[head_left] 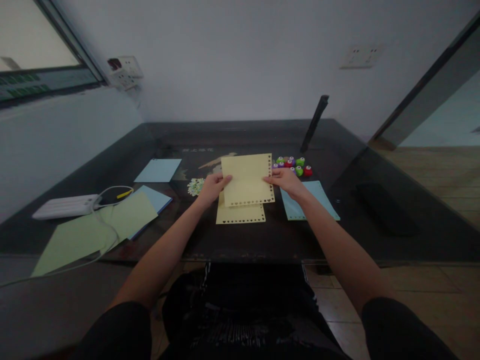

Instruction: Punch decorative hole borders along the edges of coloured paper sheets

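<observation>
Between my two hands I hold up a pale yellow sheet of paper (247,179) with small heart-shaped punched holes along its right and bottom edges. My left hand (214,188) pinches its left edge, thumb on top. At the right edge my right hand (287,180) grips it the same way. Beneath it a second yellow sheet (242,214), also with a punched bottom edge, lies on the dark table (232,245). A light blue sheet (311,200) with punched holes is partly under my right forearm. Beside my left hand lies a cluster of small white-green pieces (195,186).
Several red, green and purple small punch-like pieces (299,171) sit beyond my right hand. A black upright bar (315,122) stands behind them. To the left are a blue sheet (159,170), green paper (101,225), a white power strip (69,206) and its cable. A dark flat object (386,209) lies at right.
</observation>
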Motion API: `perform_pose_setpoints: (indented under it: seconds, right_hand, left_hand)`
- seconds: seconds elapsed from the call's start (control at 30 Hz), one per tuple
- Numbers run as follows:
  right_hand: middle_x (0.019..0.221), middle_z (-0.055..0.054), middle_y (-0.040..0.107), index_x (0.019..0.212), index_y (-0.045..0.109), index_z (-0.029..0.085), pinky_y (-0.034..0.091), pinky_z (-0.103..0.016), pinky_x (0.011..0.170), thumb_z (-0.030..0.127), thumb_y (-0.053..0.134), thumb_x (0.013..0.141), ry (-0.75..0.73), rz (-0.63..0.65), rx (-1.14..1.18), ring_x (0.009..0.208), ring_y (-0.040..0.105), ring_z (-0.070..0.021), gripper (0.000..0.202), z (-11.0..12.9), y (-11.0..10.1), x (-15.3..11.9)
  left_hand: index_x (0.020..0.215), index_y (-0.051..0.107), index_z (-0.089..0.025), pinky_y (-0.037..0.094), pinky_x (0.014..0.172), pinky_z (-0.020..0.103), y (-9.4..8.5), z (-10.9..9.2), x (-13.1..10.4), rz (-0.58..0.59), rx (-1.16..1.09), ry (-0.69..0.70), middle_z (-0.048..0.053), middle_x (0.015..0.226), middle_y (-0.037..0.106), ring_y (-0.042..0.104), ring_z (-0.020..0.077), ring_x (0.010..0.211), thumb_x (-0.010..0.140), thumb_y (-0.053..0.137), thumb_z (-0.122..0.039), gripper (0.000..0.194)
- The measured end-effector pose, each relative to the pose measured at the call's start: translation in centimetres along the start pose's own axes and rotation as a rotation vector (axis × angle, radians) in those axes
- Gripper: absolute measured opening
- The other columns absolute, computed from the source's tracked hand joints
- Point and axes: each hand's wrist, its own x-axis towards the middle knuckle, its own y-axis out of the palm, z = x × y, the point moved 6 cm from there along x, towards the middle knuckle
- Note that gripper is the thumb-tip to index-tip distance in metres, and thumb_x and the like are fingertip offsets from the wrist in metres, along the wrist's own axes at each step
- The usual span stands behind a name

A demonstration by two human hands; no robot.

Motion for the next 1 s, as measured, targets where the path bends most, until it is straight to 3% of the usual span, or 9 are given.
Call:
perform_pose_setpoints:
  seconds: [0.4,0.63,1.0]
  right_hand:
    - [0.068,-0.004,0.064,0.066,0.062,0.017,0.047,-0.033,0.063,0.04,0.071,0.066,-0.081,-0.104,-0.059,0.066,0.058,-0.0163,0.024,0.7,-1.0,0.1]
    - [0.078,-0.006,0.069,0.077,0.067,0.016,0.05,-0.035,0.07,0.04,0.072,0.066,-0.1,-0.12,0.02,0.075,0.062,-0.0185,0.027,0.5,-1.1,0.2]
    - [0.075,-0.005,0.067,0.076,0.065,0.017,0.048,-0.032,0.063,0.045,0.071,0.065,-0.085,-0.184,0.022,0.068,0.06,-0.0175,0.031,1.1,-1.2,-0.2]
  left_hand:
    - [0.059,0.053,-0.016,0.025,0.043,0.021,0.5,-0.5,-0.3,0.025,0.036,0.035,-0.003,0.049,0.042,0.036,0.0069,0.044,0.08,0.056,-0.046,0.036]
    - [0.063,0.058,-0.016,0.027,0.044,0.023,0.9,-0.4,-0.3,0.073,0.037,0.001,0.0,0.05,0.05,0.04,0.0082,0.044,0.08,0.056,-0.044,0.033]
    - [0.06,0.058,-0.015,0.03,0.047,0.026,1.3,-0.8,-0.7,0.126,0.103,-0.042,0.002,0.048,0.053,0.041,0.0099,0.044,0.083,0.056,-0.039,0.033]
